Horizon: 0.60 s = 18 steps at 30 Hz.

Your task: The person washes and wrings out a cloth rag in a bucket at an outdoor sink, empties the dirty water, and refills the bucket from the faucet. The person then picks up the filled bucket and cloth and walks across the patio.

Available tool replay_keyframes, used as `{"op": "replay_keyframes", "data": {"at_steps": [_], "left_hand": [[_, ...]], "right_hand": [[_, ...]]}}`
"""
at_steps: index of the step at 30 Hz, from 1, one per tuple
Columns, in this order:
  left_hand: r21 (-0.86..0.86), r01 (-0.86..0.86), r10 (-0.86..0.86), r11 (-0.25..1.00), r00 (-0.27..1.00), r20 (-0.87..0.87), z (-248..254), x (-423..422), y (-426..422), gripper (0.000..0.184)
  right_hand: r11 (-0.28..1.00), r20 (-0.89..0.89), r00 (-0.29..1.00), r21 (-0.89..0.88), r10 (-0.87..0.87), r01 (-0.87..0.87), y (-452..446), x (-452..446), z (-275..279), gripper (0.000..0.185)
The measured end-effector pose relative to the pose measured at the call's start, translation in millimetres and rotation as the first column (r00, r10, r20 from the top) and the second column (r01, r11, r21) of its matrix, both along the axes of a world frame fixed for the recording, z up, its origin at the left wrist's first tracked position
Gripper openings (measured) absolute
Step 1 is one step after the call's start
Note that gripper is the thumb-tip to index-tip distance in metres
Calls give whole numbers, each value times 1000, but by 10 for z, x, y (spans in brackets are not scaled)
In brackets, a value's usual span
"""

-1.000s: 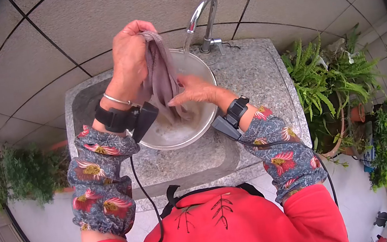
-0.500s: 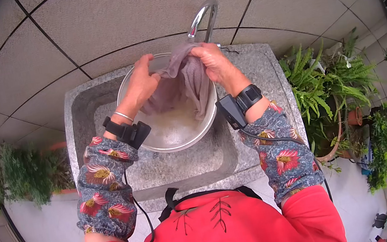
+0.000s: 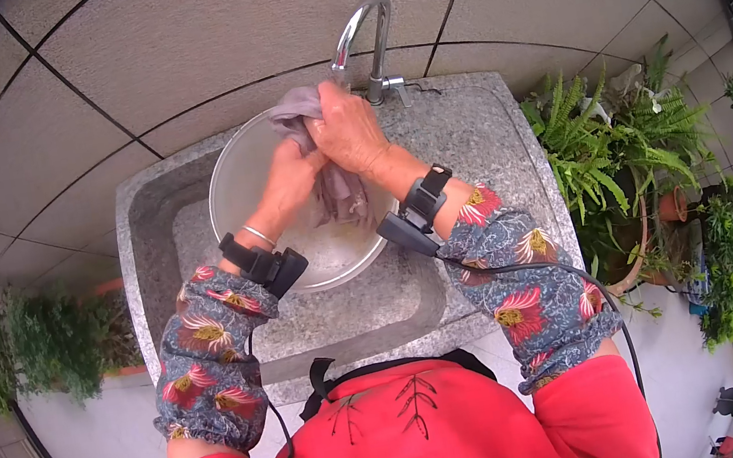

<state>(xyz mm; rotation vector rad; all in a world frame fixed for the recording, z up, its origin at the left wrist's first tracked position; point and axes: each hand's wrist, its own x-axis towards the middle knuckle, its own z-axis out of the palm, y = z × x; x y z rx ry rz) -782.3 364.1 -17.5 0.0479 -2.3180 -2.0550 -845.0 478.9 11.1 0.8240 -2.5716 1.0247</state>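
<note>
Nearest the person, the stone sink (image 3: 356, 352) reaches forward beneath the forearms, with the round basin (image 3: 231, 188) under both hands. The left hand (image 3: 288, 179) is closed on the bunched cloth (image 3: 345, 196); the right hand (image 3: 350, 129), slightly farther off, grips it too. One part bulges beyond the fists, another hangs below them into the basin. It looks soft, limp and probably wet, so heavier and slippery; thick folds gathered in whole fists should hold best. Just beyond the right hand arches the faucet (image 3: 383, 23).
</note>
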Motion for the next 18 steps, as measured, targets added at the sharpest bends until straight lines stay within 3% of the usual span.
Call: {"op": "replay_keyframes", "data": {"at_steps": [1,4,5,6,8,9,12,13,14,16,17,18], "left_hand": [[-73,30,-27,997,999,40,28,9,-78,26],[210,24,-11,977,998,-67,226,34,-179,27],[185,2,1,983,1000,-16,219,10,-262,28],[213,-39,37,976,999,10,222,-2,-295,28],[263,-116,104,958,993,61,240,-28,-347,27],[304,-130,118,944,991,57,271,-29,-339,25],[396,-135,131,908,991,37,384,-64,-215,22],[407,-120,122,906,992,20,401,-96,-181,22],[414,-102,112,904,994,-1,424,-128,-161,21],[94,-167,174,981,983,-66,424,-164,-193,19],[-91,-203,191,975,974,-123,389,-189,-280,19],[-271,-244,200,931,963,-180,348,-188,-372,18]], "right_hand": [[995,73,997,103,-19,11,74,-92,-64,23],[962,185,983,269,-17,-34,240,-142,-189,30],[979,306,948,152,85,-137,289,-180,-181,49],[961,417,871,-25,260,-275,345,-186,-132,56],[801,515,614,-404,598,-442,417,-187,17,69],[731,538,495,-506,682,-457,407,-137,87,87],[786,431,658,-304,617,-538,280,147,210,91],[877,393,789,-303,471,-373,141,201,23,91],[920,463,796,-206,391,-332,153,133,-68,88],[968,577,790,-2,206,-251,129,65,-54,81],[964,456,866,59,206,-261,182,10,-35,55],[964,557,795,-42,241,-263,233,-81,5,48]]}}
